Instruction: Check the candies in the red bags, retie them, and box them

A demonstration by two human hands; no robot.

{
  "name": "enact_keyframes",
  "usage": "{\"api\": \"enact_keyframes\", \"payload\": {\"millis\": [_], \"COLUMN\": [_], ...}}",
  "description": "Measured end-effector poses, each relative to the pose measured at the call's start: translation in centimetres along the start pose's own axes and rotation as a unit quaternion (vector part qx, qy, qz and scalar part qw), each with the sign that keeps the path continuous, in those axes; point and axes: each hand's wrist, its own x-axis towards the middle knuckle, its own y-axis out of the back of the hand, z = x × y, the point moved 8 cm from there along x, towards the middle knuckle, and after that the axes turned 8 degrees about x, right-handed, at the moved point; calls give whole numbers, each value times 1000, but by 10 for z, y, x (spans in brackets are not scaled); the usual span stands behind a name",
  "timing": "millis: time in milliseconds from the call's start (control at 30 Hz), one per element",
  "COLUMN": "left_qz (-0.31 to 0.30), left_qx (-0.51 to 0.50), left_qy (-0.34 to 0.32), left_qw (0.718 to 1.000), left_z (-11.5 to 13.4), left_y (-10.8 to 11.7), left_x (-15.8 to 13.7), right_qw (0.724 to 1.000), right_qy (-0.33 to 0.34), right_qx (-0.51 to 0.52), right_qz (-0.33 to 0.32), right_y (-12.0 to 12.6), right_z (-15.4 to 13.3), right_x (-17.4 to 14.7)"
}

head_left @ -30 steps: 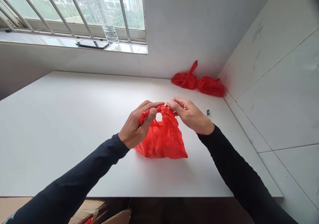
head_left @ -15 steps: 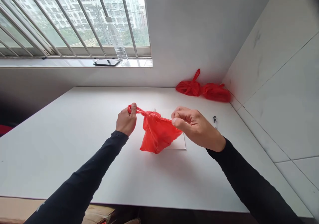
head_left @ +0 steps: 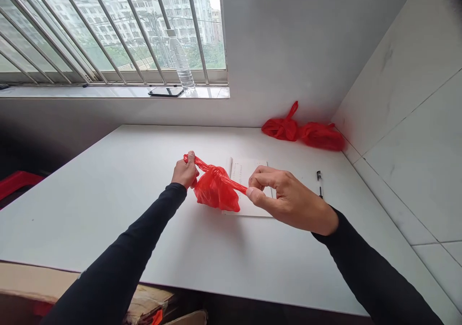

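A red plastic bag (head_left: 216, 192), knotted at its top, hangs between my two hands above the white table (head_left: 108, 195). My left hand (head_left: 185, 172) is closed around one twisted handle. The other handle is stretched to the right, its end pinched between thumb and fingers of my right hand (head_left: 283, 195). The bag bulges below the knot; what is inside cannot be made out. Behind the bag and partly under my right hand lies an open notebook (head_left: 238, 171) with faint writing on its page.
Two more red plastic bags (head_left: 279, 128) lie at the back right against the wall. A pen (head_left: 319, 183) rests right of my right hand. On the windowsill are a phone (head_left: 166, 92) and a water bottle (head_left: 182, 65). Cardboard (head_left: 151, 301) shows below the table's front edge.
The bag has swung left and turned, showing more of the notebook. Its right handle is now drawn out longer, with my right hand slightly lower. The whole view has shifted a little.
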Motion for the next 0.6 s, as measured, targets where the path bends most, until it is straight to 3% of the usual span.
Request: {"api": "enact_keyframes", "payload": {"millis": [133, 233, 300, 400, 500, 600], "left_qz": [-125, -168, -184, -191, -152, -84], "left_qx": [-26, -8, 2, -19, -72, -143], "left_qy": [13, -23, -57, -86, -85, -94], "left_qw": [992, 985, 981, 978, 982, 982], "left_z": [4, 15, 24, 33, 34, 29], "left_y": [-15, -28, -36, -35, -3, 57], "left_x": [-21, -34, -41, -51, -60, -78], "right_qw": [990, 972, 965, 965, 968, 972], "right_qy": [25, 58, 67, 72, 84, 100], "right_qx": [-41, -83, -110, -144, -170, -184], "right_qz": [-130, -213, -230, -206, -163, -108], "right_y": [-16, -27, -27, -19, -6, 5], "right_z": [-4, -6, -5, -5, -2, 6], "right_x": [-8, -18, -23, -32, -42, -49]}}
